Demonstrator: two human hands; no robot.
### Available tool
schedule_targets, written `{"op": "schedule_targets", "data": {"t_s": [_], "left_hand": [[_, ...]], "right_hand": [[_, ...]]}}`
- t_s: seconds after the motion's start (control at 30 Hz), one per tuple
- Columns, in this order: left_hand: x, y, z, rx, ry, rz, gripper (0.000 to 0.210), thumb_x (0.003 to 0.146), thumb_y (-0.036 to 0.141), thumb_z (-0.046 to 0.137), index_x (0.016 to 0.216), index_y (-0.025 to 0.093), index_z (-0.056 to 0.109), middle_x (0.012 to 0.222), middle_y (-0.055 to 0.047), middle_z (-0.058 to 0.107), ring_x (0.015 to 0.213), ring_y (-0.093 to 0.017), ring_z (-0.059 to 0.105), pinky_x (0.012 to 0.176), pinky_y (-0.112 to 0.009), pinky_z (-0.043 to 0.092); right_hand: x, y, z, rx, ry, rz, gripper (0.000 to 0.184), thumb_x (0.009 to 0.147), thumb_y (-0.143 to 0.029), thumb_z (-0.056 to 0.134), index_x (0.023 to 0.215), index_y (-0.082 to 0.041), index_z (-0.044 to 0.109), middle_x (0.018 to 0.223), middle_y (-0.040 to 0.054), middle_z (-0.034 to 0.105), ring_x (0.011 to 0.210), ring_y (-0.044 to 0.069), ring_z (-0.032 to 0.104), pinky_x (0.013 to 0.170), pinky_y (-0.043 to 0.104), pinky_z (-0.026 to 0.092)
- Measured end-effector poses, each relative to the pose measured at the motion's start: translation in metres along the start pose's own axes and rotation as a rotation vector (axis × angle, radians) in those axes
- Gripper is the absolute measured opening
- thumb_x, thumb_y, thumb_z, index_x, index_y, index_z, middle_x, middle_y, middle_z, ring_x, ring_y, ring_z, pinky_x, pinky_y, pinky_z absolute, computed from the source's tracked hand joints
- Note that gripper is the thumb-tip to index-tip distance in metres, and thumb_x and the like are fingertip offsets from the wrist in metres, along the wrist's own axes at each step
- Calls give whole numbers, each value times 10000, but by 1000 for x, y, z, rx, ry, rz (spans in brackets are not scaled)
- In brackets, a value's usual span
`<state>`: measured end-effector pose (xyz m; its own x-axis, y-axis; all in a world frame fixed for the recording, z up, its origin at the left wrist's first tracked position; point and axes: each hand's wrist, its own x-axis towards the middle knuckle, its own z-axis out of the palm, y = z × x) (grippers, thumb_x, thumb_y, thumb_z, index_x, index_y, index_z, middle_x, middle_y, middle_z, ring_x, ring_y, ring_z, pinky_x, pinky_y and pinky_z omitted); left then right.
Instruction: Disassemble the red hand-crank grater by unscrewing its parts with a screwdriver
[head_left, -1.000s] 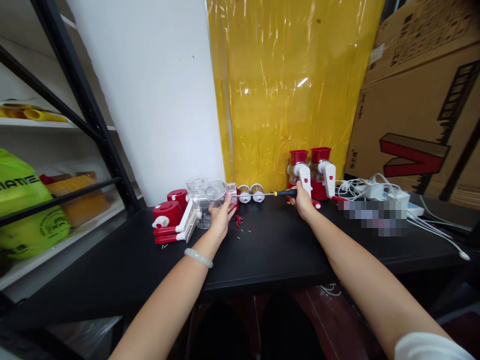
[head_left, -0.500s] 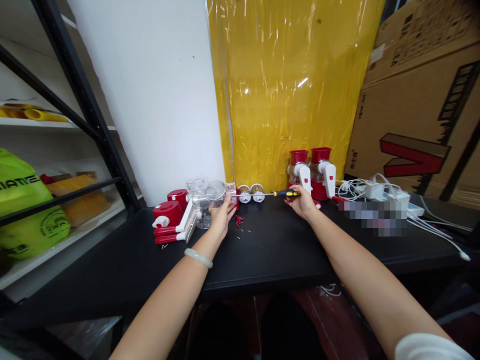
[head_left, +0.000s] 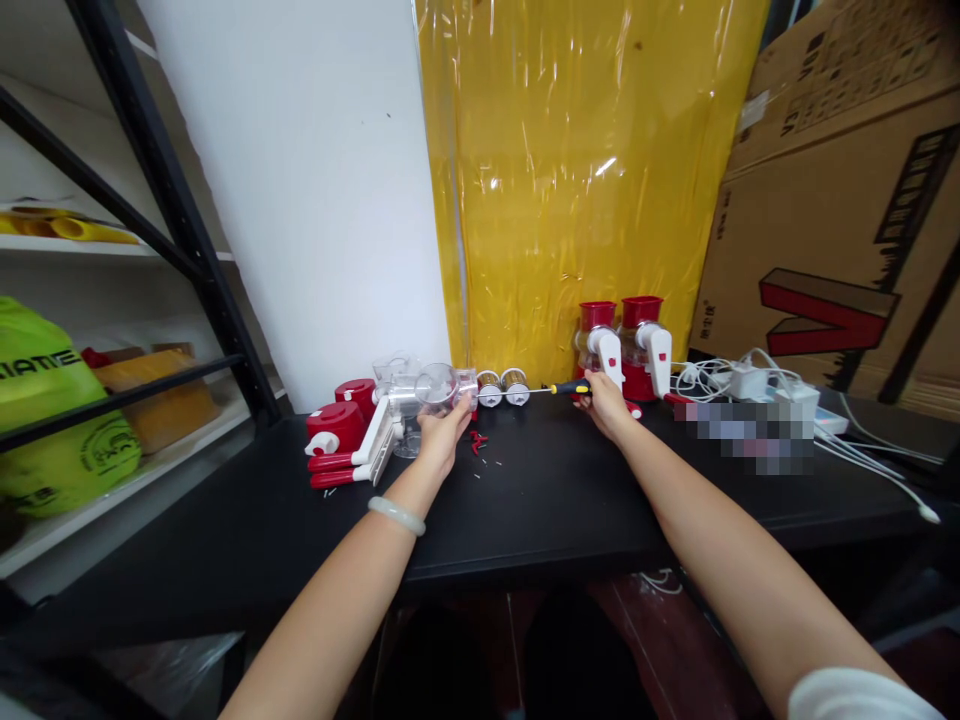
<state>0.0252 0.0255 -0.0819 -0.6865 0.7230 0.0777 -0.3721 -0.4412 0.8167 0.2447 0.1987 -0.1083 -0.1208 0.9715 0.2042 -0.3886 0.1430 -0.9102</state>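
My left hand (head_left: 444,440) is closed around a clear plastic housing (head_left: 437,383), holding it on its side above the black table. Gripped in my right hand (head_left: 606,405) is a screwdriver (head_left: 568,388) with a black and yellow handle. Its shaft points left, and the tip reaches the housing's right end; whether it sits in a screw is too small to tell. Behind the shaft stand two metal grater drums (head_left: 514,388). Small red parts (head_left: 478,442) and several tiny screws (head_left: 484,464) lie right of my left hand. White cranks with red grips (head_left: 371,445) lie to its left.
Red bases (head_left: 334,428) stand at the left beside another clear housing. Two assembled red and white rotary graters (head_left: 645,345) stand at the back right, near tangled white cables and chargers (head_left: 746,382). A large cardboard box (head_left: 832,220) is on the right, a shelf rack (head_left: 142,150) on the left.
The housing's right end has turned slightly in my left hand. My right hand and the screwdriver have shifted a little, with the grip on the handle changed.
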Motion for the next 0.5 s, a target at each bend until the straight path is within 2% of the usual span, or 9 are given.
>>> {"op": "schedule_targets", "data": {"t_s": [0.17, 0.3, 0.5], "left_hand": [[3, -4, 0, -19, 17, 21, 545, 648, 6, 854, 1021, 192, 503, 910, -16, 671, 831, -139, 728, 846, -308, 617], [5, -8, -2, 8, 26, 49, 631, 586, -30, 872, 1029, 200, 486, 910, 1, 655, 849, -135, 723, 846, -304, 615], [9, -12, -4, 16, 78, 64, 726, 511, -40, 901, 1024, 207, 451, 947, 15, 619, 901, -138, 716, 910, -334, 591]], "right_hand": [[-4, -5, 4, 69, 27, 40, 241, 820, -358, 639, 734, -239, 447, 446, -87, 405, 416, 89, 410, 485, 223, 480], [-3, -6, 6, 96, 52, 54, 147, 763, -266, 608, 748, -232, 465, 514, -67, 487, 456, 96, 446, 486, 225, 467], [-2, -7, 1, 189, -5, 129, 116, 696, -255, 578, 700, -226, 466, 556, -36, 522, 497, 115, 461, 529, 264, 471]]}}
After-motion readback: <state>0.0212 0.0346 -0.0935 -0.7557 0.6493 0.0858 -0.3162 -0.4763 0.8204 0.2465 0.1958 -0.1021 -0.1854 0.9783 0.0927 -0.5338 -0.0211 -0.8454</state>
